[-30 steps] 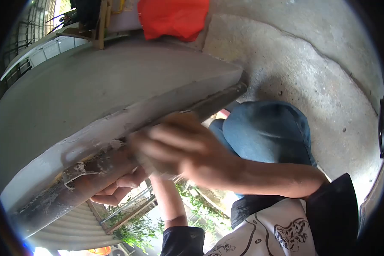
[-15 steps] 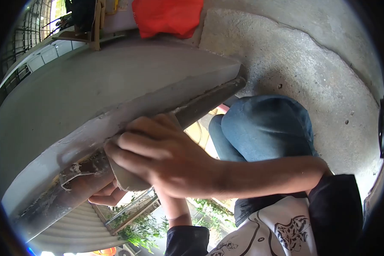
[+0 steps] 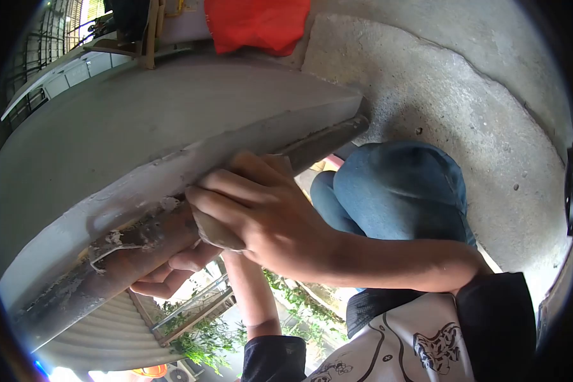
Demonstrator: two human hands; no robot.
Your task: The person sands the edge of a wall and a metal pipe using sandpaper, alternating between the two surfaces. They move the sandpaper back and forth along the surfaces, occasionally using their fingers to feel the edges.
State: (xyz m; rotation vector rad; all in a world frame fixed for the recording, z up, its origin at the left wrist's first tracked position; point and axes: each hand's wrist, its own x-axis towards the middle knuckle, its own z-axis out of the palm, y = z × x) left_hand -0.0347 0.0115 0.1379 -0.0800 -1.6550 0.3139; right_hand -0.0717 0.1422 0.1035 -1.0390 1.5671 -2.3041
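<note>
My right hand (image 3: 254, 204) is closed on a greyish-tan sheet (image 3: 216, 232) that looks like sandpaper, pressed over a dark pipe (image 3: 165, 232). The pipe runs along the edge of a grey slab (image 3: 191, 108); its surface is scuffed, with pale crusts and a loose flap on its left part. From below, my left hand (image 3: 178, 270) reaches to the underside of the pipe, its fingers curled against it. Part of that palm is hidden behind the pipe and my right hand.
A bent knee in blue jeans (image 3: 401, 188) is right of my hands, beside a rough concrete surface (image 3: 452, 114). Red cloth (image 3: 254, 25) and cardboard (image 3: 151, 35) lie at the top. Below the pipe show a corrugated roof (image 3: 89, 337) and green plants (image 3: 204, 340).
My right hand and the sheet have slid up and right along the pipe, baring more of its scuffed part. My left hand stays beneath, its fingers slightly shifted.
</note>
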